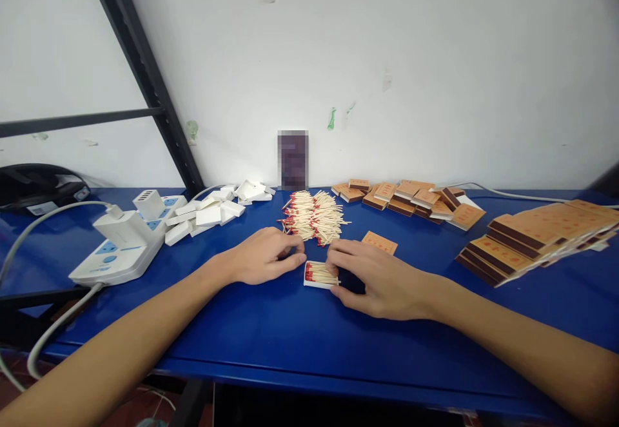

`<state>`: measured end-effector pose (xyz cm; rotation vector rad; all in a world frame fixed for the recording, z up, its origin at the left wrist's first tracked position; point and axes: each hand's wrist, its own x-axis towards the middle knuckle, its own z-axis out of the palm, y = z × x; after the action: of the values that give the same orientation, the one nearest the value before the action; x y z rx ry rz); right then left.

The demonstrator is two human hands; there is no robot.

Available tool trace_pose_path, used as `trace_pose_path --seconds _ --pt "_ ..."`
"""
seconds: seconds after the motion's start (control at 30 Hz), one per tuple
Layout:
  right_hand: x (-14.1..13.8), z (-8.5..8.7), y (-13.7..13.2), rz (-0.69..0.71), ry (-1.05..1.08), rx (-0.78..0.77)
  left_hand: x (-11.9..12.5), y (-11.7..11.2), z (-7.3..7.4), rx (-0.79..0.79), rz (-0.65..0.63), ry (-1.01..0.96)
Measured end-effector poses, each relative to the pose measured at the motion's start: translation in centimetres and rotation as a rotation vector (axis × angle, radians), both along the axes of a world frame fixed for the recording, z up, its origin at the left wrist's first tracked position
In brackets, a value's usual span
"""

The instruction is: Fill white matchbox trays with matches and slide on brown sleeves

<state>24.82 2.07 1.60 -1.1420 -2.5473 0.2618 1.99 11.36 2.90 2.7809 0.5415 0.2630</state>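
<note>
A small white matchbox tray (322, 284) filled with red-tipped matches (319, 272) lies on the blue table. My right hand (374, 280) grips its right end, with the thumb at the near corner and the fingers bent over the matches. At the tray's far left corner is my left hand (265, 256), its fingers curled and the thumb apart from the index finger; I see nothing held in it. Just beyond both hands spreads a pile of loose matches (312, 217). One flat orange matchbox sleeve (380, 242) rests behind my right hand.
Empty white trays (207, 213) are heaped at the back left, beside a power strip (120, 266) with plugs and cables. Orange matchbox sleeves (411, 198) lie at the back right, and a larger stack of sleeves (532, 240) stands further right. A blurred dark panel (293, 159) leans against the wall.
</note>
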Motion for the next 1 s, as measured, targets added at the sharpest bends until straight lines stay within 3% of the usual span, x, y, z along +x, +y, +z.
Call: trace_pose_path --seconds 0.23,0.63,0.83,1.0 --pt "0.3 0.5 -0.2 0.055 -0.059 0.019 0.2 -0.6 0.3 0.025 -0.020 0.083" --pt "-0.3 0.0 0.0 -0.010 0.141 -0.031 0.1 -0.5 0.1 0.037 -0.039 0.058" --pt "0.7 -0.5 2.1 -0.323 0.044 0.249 -0.3 1.2 -0.5 0.136 0.214 -0.110" --pt "0.7 -1.2 3.6 -0.408 -0.065 0.293 -0.5 3.1 -1.0 0.255 0.359 -0.238"
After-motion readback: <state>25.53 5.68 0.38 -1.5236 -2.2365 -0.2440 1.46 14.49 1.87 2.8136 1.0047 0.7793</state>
